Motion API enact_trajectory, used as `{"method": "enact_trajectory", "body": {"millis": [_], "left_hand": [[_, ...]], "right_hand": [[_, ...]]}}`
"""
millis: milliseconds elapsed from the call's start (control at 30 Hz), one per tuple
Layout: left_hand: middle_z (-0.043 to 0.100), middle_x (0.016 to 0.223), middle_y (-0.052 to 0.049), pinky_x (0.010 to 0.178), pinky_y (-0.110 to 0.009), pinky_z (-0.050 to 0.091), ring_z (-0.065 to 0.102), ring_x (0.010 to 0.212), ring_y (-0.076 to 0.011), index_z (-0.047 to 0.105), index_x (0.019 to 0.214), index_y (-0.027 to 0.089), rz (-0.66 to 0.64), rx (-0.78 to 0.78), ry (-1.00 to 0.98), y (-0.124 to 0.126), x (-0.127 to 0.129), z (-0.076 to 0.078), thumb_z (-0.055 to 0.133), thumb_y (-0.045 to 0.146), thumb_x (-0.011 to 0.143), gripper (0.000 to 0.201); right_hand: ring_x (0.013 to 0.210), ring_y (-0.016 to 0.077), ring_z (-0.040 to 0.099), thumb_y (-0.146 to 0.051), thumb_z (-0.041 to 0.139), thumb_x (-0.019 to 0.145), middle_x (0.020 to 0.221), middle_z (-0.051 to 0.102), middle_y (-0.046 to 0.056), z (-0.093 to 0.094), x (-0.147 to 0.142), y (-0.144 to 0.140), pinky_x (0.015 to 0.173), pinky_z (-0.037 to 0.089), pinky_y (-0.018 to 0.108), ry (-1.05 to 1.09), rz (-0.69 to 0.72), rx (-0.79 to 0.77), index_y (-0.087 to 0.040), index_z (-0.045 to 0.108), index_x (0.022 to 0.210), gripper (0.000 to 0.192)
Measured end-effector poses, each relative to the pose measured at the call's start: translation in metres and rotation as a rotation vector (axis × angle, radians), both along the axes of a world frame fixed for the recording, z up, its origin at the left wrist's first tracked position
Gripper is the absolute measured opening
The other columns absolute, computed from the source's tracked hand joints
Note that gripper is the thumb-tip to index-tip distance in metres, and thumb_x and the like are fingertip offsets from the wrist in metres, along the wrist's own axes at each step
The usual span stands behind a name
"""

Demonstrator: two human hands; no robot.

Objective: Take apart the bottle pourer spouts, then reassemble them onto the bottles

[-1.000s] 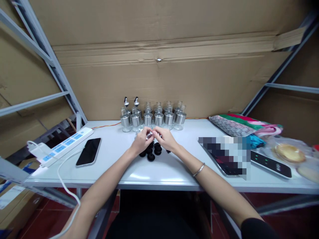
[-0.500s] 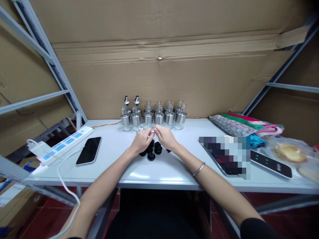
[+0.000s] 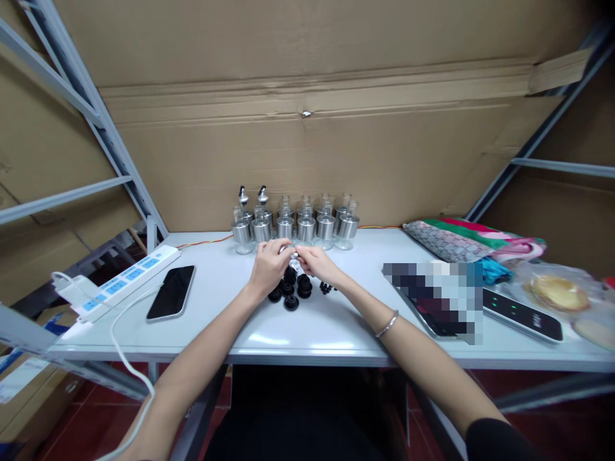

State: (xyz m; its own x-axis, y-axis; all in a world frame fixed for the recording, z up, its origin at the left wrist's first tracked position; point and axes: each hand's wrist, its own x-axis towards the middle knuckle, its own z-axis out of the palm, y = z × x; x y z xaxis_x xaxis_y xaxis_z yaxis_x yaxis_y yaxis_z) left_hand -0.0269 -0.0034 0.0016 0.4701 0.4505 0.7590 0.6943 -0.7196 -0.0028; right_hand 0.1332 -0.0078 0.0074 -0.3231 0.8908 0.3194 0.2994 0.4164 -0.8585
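My left hand [image 3: 270, 261] and my right hand [image 3: 316, 262] meet above the middle of the table, fingers curled. Between their fingertips is a small silvery metal part [image 3: 294, 255], mostly covered, so its exact shape is hard to see. The left fingers wrap round it and the right fingers pinch at its right side. Just below lie several black ribbed stoppers [image 3: 291, 302] in a cluster. Tiny black pieces [image 3: 327, 288] sit beneath my right wrist. Silvery and clear parts [image 3: 294, 264] show partly between the hands.
Behind the hands stand two rows of glass bottles [image 3: 325, 227] with metal sleeves; two carry pourer spouts [image 3: 262, 194]. On the left are a phone [image 3: 172, 293] and a power strip [image 3: 127, 282]. Rightward lie a blurred-out device, a black-topped box [image 3: 521, 314], and colourful bags [image 3: 480, 240].
My left hand has turned and shifted slightly left, its knuckles higher. My right hand has closed more tightly at the part. The tiny black pieces by my right wrist are now more exposed.
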Motion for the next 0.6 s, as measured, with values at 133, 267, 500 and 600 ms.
{"method": "enact_trajectory", "body": {"millis": [133,267,500,600], "left_hand": [[0.062,0.104,-0.007,0.077,-0.031,0.035,0.055,0.095,-0.0186,0.058,0.097,0.017,-0.007,-0.103,-0.052,0.002,0.0,0.0,0.042,0.023,0.093,0.017],[0.06,0.1,-0.008,0.077,-0.03,0.039,0.054,0.092,-0.0184,0.055,0.094,0.016,-0.037,-0.153,-0.099,0.001,0.0,0.001,0.039,0.025,0.094,0.019],[0.054,0.093,-0.007,0.079,-0.03,0.045,0.054,0.086,-0.017,0.052,0.093,0.016,-0.145,-0.242,-0.141,-0.001,0.001,0.001,0.038,0.022,0.092,0.015],[0.053,0.095,-0.007,0.079,-0.03,0.046,0.054,0.087,-0.0172,0.052,0.093,0.016,-0.151,-0.243,-0.113,0.0,0.001,-0.001,0.039,0.022,0.092,0.015]], "right_hand": [[0.054,0.012,0.046,-0.042,0.036,0.091,0.06,0.05,-0.002,0.004,0.004,-0.006,0.055,0.034,0.024,-0.226,-0.142,0.325,-0.02,0.048,0.074,0.031],[0.063,0.0139,0.053,-0.032,0.036,0.093,0.074,0.058,0.001,0.006,0.006,-0.009,0.061,0.037,0.024,-0.351,-0.138,0.491,-0.021,0.051,0.091,0.019],[0.073,0.016,0.054,-0.029,0.037,0.093,0.083,0.06,0.005,0.006,0.009,-0.006,0.067,0.04,0.026,-0.359,-0.118,0.594,-0.02,0.052,0.098,0.019],[0.073,0.0159,0.052,-0.031,0.031,0.095,0.08,0.056,0.005,0.006,0.012,-0.004,0.068,0.04,0.026,-0.386,-0.067,0.61,-0.02,0.054,0.091,0.026]]}}
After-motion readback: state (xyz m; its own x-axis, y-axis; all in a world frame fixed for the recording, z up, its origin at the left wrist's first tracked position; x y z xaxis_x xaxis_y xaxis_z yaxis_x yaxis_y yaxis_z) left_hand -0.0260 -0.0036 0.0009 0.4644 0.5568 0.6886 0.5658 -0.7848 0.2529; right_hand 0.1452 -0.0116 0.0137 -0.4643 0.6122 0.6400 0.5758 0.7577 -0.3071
